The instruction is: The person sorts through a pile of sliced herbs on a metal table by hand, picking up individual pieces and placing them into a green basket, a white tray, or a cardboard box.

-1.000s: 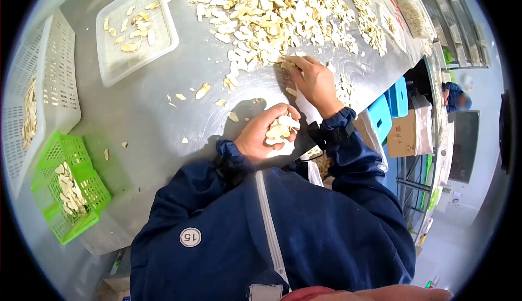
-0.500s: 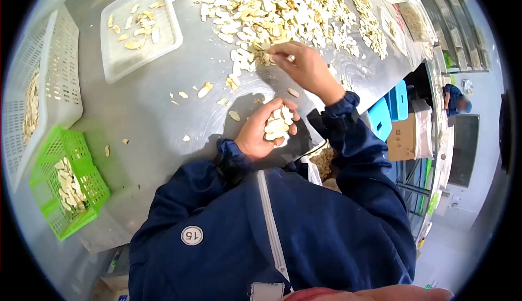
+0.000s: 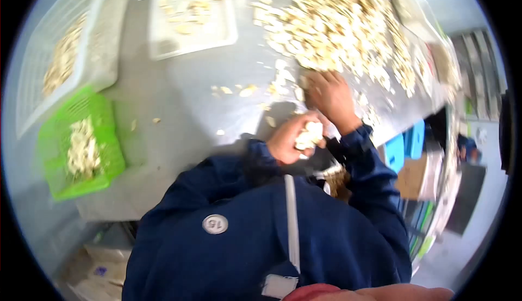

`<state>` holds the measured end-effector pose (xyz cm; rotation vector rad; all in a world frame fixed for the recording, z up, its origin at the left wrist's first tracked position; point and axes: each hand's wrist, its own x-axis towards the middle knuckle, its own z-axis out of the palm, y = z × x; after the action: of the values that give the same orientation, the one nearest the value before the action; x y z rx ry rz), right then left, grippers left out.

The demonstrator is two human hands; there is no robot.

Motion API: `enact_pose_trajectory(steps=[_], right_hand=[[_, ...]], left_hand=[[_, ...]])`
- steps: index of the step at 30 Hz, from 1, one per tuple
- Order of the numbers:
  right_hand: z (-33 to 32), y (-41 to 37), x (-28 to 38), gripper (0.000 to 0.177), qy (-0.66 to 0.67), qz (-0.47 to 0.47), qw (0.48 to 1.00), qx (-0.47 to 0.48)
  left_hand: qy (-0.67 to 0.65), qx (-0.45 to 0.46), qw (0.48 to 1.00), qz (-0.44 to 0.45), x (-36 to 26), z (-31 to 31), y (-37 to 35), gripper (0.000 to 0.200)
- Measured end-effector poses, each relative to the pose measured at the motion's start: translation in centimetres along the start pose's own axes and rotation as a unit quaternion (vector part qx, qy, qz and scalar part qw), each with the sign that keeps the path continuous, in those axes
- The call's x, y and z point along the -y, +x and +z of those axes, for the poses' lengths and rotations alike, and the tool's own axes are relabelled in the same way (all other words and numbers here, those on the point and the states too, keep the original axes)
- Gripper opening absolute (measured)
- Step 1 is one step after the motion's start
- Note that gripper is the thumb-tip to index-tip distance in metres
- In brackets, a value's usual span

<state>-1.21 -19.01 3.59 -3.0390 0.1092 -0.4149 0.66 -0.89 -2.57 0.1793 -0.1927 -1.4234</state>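
A small bunch of pale thin slices (image 3: pixel 309 135) rests in my left hand (image 3: pixel 287 138), whose fingers are curled around it above the table's near side. Just beyond it, my right hand (image 3: pixel 333 101) is down at the near edge of a large pile of pale slices (image 3: pixel 342 26). Its fingers are bent and pressed together, back of the hand upward; blur and the hand itself hide the fingertips and anything in them. A few loose slices (image 3: pixel 248 91) lie on the metal table (image 3: pixel 190 105) to the left of my hands.
A shallow white tray (image 3: pixel 193 40) with some slices sits at the back left. A white basket (image 3: pixel 103 45) and a green basket (image 3: pixel 111 132), both holding slices, stand at the left edge. Blue stools (image 3: pixel 415 138) and a cardboard box (image 3: pixel 414 178) are at right, with a person (image 3: pixel 467 149) farther off.
The view has swung, so the table's contents appear farther right. My right hand has lowered from a pinch above the slices to the pile's near edge. My left hand still holds its slices.
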Motion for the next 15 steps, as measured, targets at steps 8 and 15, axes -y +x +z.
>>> enact_pose_trajectory(steps=[8, 15], right_hand=[[-1.6, -4.0, 0.1, 0.011, -0.021, 0.085, 0.993, -0.082], [-4.1, -9.6, 1.7, 0.024, 0.197, 0.238, 0.950, -0.051]], left_hand=[[-0.049, -0.029, 0.998, 0.004, -0.8, -0.2, -0.3, 0.033], [-0.124, -0.083, 0.945, 0.292, -13.8, 2.6, -2.9, 0.040]])
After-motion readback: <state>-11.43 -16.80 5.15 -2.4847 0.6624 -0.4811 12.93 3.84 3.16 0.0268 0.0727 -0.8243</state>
